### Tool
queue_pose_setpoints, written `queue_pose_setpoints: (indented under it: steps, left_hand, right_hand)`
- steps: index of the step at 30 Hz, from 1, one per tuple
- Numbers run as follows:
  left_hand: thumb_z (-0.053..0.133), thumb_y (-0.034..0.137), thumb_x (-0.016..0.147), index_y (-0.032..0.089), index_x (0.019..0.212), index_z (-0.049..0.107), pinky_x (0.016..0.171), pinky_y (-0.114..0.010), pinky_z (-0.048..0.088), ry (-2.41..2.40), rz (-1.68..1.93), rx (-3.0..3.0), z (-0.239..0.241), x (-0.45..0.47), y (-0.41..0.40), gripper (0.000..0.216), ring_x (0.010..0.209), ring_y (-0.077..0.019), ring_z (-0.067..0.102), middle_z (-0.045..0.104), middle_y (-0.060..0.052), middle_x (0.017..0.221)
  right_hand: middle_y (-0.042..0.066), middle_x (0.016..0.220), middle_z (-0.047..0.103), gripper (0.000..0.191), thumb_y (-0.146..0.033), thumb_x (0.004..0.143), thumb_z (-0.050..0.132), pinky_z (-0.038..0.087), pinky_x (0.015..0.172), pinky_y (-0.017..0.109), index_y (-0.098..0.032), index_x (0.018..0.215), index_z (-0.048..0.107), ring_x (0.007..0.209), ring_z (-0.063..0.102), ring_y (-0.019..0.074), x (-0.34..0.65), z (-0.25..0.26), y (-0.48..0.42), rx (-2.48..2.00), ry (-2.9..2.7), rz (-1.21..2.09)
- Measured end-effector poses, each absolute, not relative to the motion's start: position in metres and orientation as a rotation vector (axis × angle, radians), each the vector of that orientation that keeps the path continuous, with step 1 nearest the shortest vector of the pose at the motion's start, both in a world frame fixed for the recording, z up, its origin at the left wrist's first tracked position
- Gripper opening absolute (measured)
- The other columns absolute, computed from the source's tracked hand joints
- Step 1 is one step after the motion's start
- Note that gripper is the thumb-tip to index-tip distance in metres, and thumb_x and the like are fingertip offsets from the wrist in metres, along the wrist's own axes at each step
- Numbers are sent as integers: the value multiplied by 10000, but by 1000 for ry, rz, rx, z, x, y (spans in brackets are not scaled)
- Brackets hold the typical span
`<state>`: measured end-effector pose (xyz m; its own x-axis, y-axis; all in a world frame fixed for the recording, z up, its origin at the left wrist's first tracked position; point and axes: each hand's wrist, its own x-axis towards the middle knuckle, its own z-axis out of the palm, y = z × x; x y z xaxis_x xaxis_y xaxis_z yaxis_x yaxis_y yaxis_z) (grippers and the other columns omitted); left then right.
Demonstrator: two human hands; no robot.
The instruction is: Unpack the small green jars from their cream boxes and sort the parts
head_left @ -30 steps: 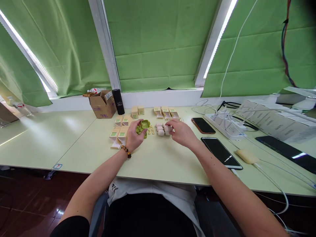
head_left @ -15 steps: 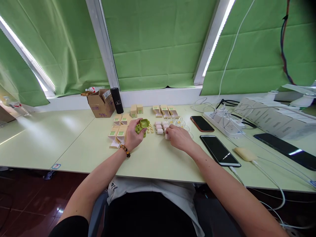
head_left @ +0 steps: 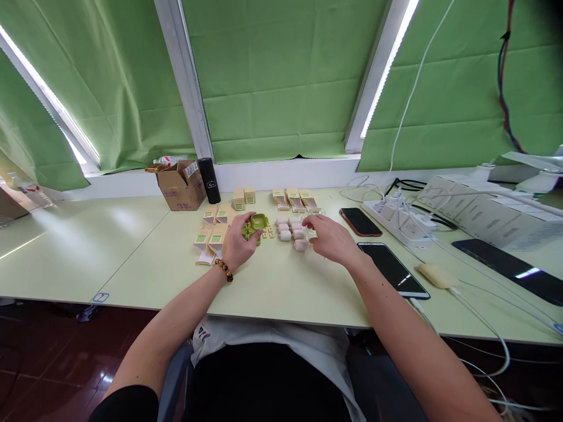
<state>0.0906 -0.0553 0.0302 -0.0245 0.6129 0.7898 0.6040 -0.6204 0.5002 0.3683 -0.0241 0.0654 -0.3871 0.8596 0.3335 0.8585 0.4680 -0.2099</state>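
Observation:
My left hand is closed round a green moulded tray with rounded cups, held just above the table. Small pale yellow square pieces lie to the right of it. My right hand is bent over the clear plastic pieces, thumb and forefinger curled about a see-through piece, partly hidden. Beside these fingers stand several pinkish-white cylinders in two rows. Left of my left hand, several cream folded boxes with green windows stand on the table.
More cream boxes stand at the back. A cardboard box and a black bottle are at back left. To the right lie two phones, a power strip, cables, a pale yellow device and white boxes.
My right hand has let go of a pinkish-white cylinder at the near end of its row and moved right to the clear plastic pieces. My left hand stays with the green tray.

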Motion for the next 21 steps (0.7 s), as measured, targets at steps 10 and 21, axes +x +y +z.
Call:
queue_pose_setpoints:
  steps: [10, 21]
  left_hand:
    - [752, 331, 897, 213, 1324, 638, 1043, -427, 569, 1273, 1736, 1999, 24, 89, -50, 457, 1166, -249, 682, 710, -114, 1281]
    - [537, 733, 978, 172, 1140, 672, 921, -415, 639, 995, 1513, 1640, 31, 96, -48, 599, 1085, -257, 769, 787, -163, 1109]
  right_hand:
    - [70, 1113, 753, 279, -79, 862, 601, 484, 783, 365, -232, 1089, 656, 1032, 679, 270, 343, 85, -30, -1117, -2111, 7]
    - [159, 1403, 638, 519, -311, 953, 647, 500, 1109, 543, -247, 1442, 483, 1337, 562, 350, 289, 37, -25, -624, -1943, 71]
